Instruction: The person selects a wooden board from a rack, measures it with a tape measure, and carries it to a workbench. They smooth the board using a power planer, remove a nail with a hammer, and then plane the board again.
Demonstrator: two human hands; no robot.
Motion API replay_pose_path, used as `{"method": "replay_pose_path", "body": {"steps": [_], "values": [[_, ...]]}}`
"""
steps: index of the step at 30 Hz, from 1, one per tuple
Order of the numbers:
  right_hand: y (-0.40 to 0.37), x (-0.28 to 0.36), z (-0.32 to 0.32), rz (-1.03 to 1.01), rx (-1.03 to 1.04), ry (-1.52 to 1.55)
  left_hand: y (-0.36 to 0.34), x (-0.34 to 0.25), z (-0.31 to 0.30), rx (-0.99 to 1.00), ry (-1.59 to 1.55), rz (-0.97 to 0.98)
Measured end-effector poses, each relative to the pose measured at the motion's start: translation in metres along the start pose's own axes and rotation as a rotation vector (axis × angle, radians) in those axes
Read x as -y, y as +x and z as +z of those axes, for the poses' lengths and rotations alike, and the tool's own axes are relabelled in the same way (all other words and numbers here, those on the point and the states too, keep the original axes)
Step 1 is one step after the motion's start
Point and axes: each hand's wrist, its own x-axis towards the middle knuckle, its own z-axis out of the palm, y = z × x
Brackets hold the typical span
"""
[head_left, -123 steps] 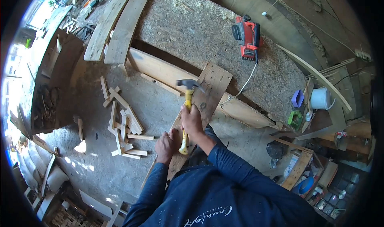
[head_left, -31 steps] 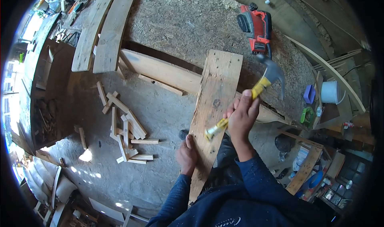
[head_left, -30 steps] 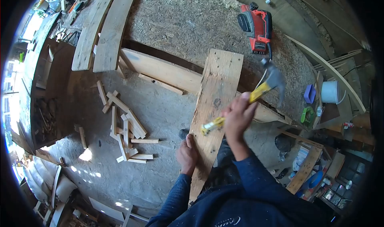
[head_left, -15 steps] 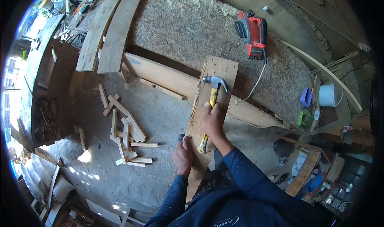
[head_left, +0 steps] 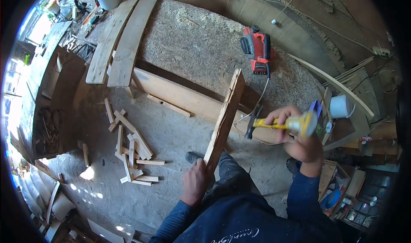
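A wooden board (head_left: 225,110) stands tilted on its edge, its rough, splintered side facing up. Its far end reaches over the workbench's near edge. My left hand (head_left: 195,181) is closed around the board's near end. To the right of the board, my right hand (head_left: 295,136) grips a claw hammer (head_left: 274,122) by its yellow handle. The dark hammer head points left, a little apart from the board, and the butt of the handle is blurred by motion.
A red power planer (head_left: 259,50) with a cord lies on the workbench (head_left: 192,42), which is strewn with shavings. Two long planks (head_left: 128,46) rest at its left. Several wood offcuts (head_left: 132,144) lie on the floor. A white bucket (head_left: 340,106) stands at right.
The board has turned from lying flat up onto its edge. My right hand has lifted the hammer off the board and swung it to the right.
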Motion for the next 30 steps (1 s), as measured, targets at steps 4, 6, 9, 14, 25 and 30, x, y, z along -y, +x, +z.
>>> {"method": "replay_pose_path", "body": {"steps": [4, 6, 9, 14, 25, 30], "values": [[0.055, -0.017, -0.005, -0.089, -0.286, -0.121, 0.002, -0.019, 0.018, -0.131, 0.085, 0.111], [0.092, -0.041, -0.011, -0.187, -0.505, 0.386, 0.004, -0.035, 0.022, -0.128, 0.065, 0.105], [0.134, -0.052, -0.044, -0.018, -0.642, 0.623, 0.005, -0.046, 0.033, -0.086, 0.085, 0.104], [0.200, -0.081, -0.063, 0.086, -0.851, 0.442, 0.013, -0.061, 0.044, -0.124, 0.232, 0.149], [0.259, -0.071, -0.076, -0.122, -0.953, -0.048, 0.049, -0.092, 0.036, -0.169, 0.175, 0.112], [0.256, -0.036, 0.002, -0.562, -0.647, -0.117, 0.117, -0.102, 0.017, -0.379, 0.069, 0.154]]}}
